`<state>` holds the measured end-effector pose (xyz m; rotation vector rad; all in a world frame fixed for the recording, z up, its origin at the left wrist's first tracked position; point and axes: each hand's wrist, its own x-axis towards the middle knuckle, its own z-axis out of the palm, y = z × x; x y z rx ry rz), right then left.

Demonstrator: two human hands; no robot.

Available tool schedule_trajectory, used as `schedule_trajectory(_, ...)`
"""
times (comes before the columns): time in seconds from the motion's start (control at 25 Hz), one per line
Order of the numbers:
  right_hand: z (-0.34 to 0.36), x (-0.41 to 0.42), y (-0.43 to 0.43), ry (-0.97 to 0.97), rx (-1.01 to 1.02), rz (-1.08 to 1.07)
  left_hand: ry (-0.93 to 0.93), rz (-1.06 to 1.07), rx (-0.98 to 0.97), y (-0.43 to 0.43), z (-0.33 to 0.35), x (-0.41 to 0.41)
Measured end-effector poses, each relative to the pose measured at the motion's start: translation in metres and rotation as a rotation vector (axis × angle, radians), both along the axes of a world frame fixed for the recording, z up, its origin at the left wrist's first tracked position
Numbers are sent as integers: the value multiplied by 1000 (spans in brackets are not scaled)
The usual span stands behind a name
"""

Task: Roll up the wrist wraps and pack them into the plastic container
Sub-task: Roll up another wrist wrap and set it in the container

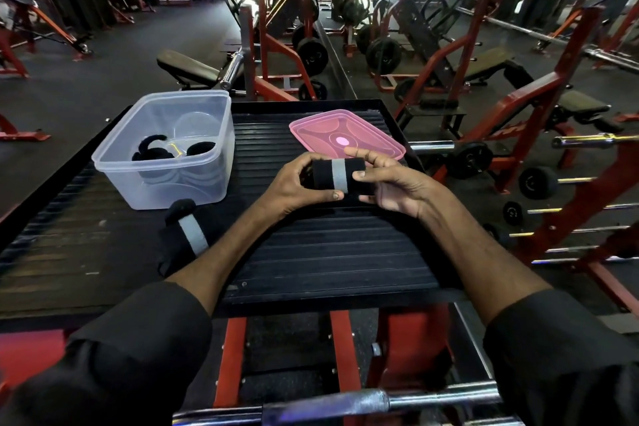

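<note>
far left: clear plastic container (pixel 173 183) stands open on the ribbed platform (pixel 328 252), within easy reach of the left arm. dark rolled wraps (pixel 155 152) already lie on its floor; how many, cannot tell through the wall. just in front of the container, a second wrap (pixel 186 235) lies on the platform, black with a grey strip, partly under the left forearm; whether it is fully rolled is unclear, likely parked there to wait its turn. centre: left hand (pixel 297 180) curled round one end of the wrist wrap (pixel 337 176), thumb underneath. the wrap is held off the platform, lying crosswise, between both hands, grey band facing up. right hand (pixel 390 187) pinches the other end, thumb on the side, forefinger laid over the top. judgement: gripping from both ends keeps the roll tight while its closure is pressed down. behind the hands, the pink lid (pixel 373 145) lies flat on the platform, set aside so the container mouth stays free. next step probably calls for carrying this roll left into the container.
</note>
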<state>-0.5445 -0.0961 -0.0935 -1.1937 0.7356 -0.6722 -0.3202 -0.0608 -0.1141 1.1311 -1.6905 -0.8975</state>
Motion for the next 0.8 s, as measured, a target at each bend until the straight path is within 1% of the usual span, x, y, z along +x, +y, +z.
schedule_trajectory(0.16, -5, 7, -1, 108, 5, -22, -150, 35, -160, 3, 0, -2)
schedule_trajectory(0.2, -5, 7, -1, 112, -3, -42, -156, 33, -169, 2, 0, -2)
schedule_trajectory(0.24, -4, 7, -1, 104, -12, -71, -136, 24, -139, 0, 0, -2)
schedule_trajectory(0.4, -2, 9, -1, 24, -17, -204, 91, -73, 191, -3, 2, 0)
schedule_trajectory(0.52, -3, 10, -1, -1, -22, -180, 200, -77, 235, -3, 3, 4)
schedule_trajectory(0.64, -2, 11, 0, 10, -18, -126, 394, -62, 301, -2, 4, 5)
schedule_trajectory(0.68, -2, 11, 1, 23, -22, -105, 426, -67, 318, -2, 5, 4)
schedule_trajectory(0.8, 3, 6, 4, 87, -56, -36, 419, -90, 324, 0, 6, 4)
